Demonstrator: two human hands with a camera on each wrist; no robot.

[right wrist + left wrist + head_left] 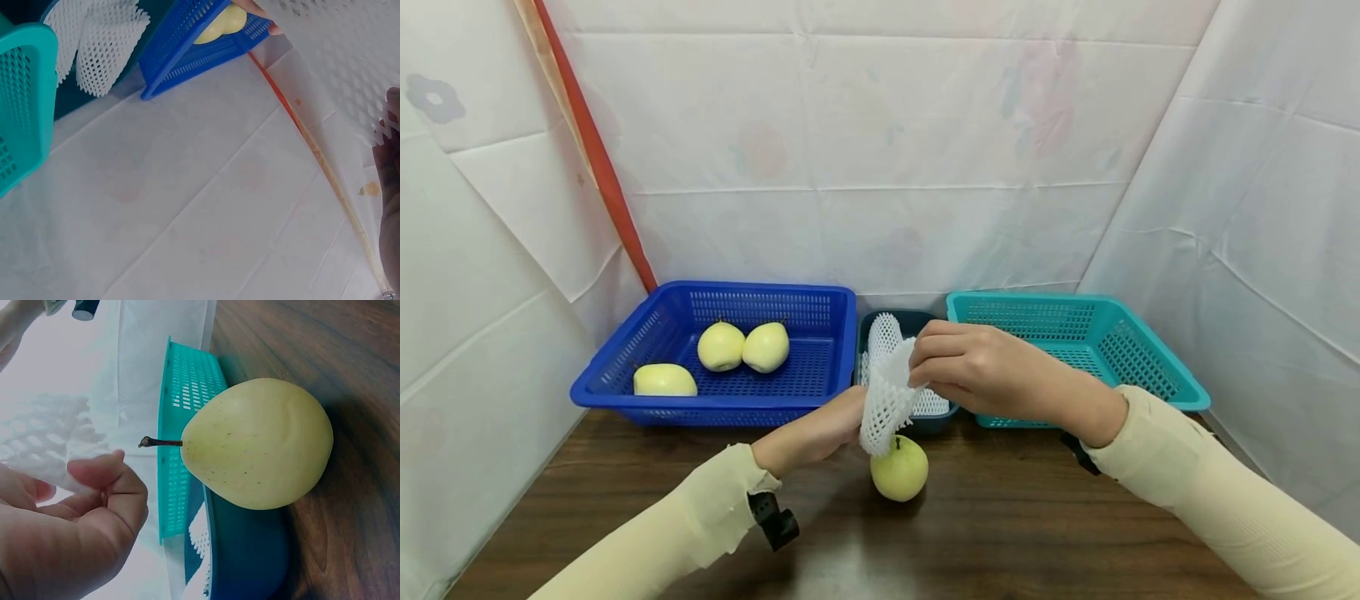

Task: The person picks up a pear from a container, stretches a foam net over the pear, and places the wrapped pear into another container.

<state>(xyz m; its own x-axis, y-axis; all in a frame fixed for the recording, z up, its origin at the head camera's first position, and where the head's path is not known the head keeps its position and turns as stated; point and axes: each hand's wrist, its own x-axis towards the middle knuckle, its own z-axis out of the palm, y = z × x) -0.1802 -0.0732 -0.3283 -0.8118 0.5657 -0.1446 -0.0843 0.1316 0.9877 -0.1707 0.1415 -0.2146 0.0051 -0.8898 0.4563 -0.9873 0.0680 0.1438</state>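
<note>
Two hands (826, 427) (973, 362) holding one foam net (883, 404), four pears (899, 473), three containers (715, 402)

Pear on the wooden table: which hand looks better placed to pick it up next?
Probably the left hand: in the head view it sits lower and nearer the pear, while the right hand is higher, pinching the foam net. Both hold the net, so either would likely release it first.

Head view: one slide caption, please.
Left hand and right hand hold a white foam net above a pear on the wooden table.
</note>
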